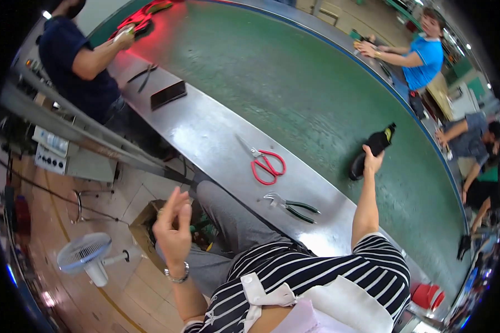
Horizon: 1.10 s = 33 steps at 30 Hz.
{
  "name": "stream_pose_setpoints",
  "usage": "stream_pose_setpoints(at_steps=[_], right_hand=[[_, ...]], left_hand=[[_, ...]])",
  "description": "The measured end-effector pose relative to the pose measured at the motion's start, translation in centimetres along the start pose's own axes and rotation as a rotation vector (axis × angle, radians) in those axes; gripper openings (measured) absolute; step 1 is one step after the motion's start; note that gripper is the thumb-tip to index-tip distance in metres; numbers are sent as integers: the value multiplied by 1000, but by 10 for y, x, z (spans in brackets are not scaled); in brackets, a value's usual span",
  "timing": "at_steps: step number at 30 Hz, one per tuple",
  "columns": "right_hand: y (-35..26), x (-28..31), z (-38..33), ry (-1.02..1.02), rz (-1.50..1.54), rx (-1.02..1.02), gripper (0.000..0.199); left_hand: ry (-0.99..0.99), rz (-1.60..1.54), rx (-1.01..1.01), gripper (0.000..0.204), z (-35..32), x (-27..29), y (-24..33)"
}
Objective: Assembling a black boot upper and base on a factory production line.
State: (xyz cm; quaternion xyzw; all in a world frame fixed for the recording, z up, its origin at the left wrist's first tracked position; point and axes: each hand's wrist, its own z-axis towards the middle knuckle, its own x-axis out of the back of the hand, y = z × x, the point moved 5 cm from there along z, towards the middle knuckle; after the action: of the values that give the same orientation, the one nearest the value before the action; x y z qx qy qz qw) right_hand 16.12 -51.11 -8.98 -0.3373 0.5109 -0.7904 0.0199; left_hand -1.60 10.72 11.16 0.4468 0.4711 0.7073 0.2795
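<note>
My right hand (374,162) reaches out over the green conveyor belt (250,66) and grips a black shoe (379,142) with a yellow-green inside. The shoe is tilted, and part of it is hidden behind my fingers. My left hand (174,230), with a watch at the wrist, is raised beside my lap, fingers stretched and nothing in it. On the metal ledge (205,130) in front of me lie red-handled scissors (269,167). Nearer to me on the same ledge are pliers with dark green handles (300,211).
A black phone (168,95) and another pair of pliers (144,76) lie farther left on the ledge. One co-worker (78,66) stands at left; others (422,61) work across the belt. A fan (86,252) and a cardboard box (144,225) are at lower left.
</note>
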Motion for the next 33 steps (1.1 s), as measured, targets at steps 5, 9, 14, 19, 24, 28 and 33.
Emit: stream_pose_setpoints(at_steps=[5,9,14,19,24,28,33], right_hand=[[22,-12,1,-91,25,-73,92],[23,-10,2,-66,1,-81,97],[5,0,-31,282,-162,116,92],[-49,-26,-98,65,44,282,70],[-137,-93,-197,-374,327,339,61],[-222,-119,-283,-765,556,412,52],[-390,-78,-320,-928,1016,575,41]], left_hand=[[125,-306,-402,25,0,80,139],[-514,-276,-718,13,-3,78,217],[-514,-551,-894,47,-4,74,243],[-519,-539,-884,44,2,74,260],[-516,-554,-882,41,4,95,269],[-488,-590,-911,39,-15,114,265],[-496,-644,-928,36,-42,143,261]])
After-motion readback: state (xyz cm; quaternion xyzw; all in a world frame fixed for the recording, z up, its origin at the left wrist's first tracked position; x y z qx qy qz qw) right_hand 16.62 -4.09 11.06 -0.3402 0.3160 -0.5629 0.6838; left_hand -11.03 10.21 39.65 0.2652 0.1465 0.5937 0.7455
